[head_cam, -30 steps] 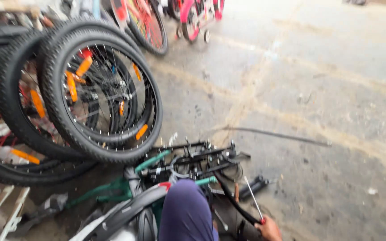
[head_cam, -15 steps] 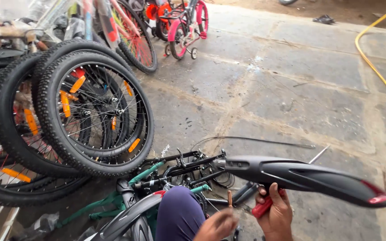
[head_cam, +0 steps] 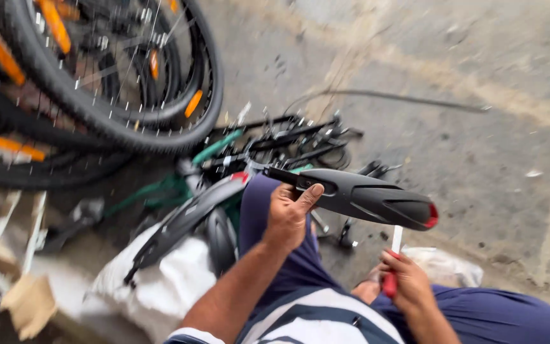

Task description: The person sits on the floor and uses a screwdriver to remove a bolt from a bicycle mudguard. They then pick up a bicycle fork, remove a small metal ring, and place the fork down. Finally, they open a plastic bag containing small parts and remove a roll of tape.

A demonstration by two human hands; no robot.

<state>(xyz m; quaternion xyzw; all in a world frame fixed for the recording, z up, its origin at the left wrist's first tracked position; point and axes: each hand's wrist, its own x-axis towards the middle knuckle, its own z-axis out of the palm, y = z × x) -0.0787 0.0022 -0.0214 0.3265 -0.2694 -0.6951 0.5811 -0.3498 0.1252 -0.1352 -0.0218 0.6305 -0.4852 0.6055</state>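
I am gripping the black mudguard (head_cam: 364,199) in my left hand (head_cam: 288,213); my right hand (head_cam: 405,280) is clasping a red-handled screwdriver (head_cam: 392,267) beneath it.

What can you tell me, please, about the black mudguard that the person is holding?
The mudguard is a long, curved black piece, apparently matte plastic, with a small red reflector at its rounded right end. It lies roughly level above the concrete floor, tilting slightly down to the right. The left hand grips its narrower left end, thumb on top. The right hand, below it, holds a red-handled tool.
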